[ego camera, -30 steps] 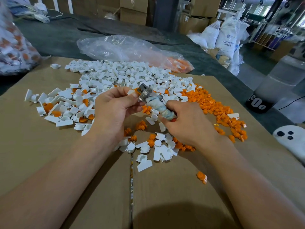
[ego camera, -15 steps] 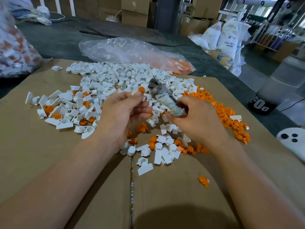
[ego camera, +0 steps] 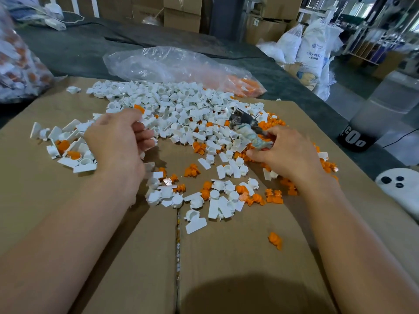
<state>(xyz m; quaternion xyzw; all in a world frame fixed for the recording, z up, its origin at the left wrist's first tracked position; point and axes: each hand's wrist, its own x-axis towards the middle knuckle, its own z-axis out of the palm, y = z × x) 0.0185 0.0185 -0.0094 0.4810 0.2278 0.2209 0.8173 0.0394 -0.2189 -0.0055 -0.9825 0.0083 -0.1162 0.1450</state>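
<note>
My left hand (ego camera: 118,141) hovers over the left pile, fingers curled, pinching a small white-and-orange plastic part (ego camera: 138,109) at its fingertips. My right hand (ego camera: 286,152) grips a metal tool with a tape-wrapped handle (ego camera: 248,129), its steel head pointing up and left over the parts. Several white plastic pieces (ego camera: 176,105) cover the middle of the cardboard. Small orange pieces (ego camera: 269,125) lie at the right and among the white ones.
The flattened cardboard (ego camera: 238,257) lies on a dark table. A clear plastic bag (ego camera: 172,64) with orange parts lies behind the pile. Another bag of parts (ego camera: 18,62) sits far left. A white device (ego camera: 399,186) rests at the right edge.
The hands have parted. My left hand moved left with the small part toward the left pile. My right hand carried the tool right and lower, over the orange pieces.
</note>
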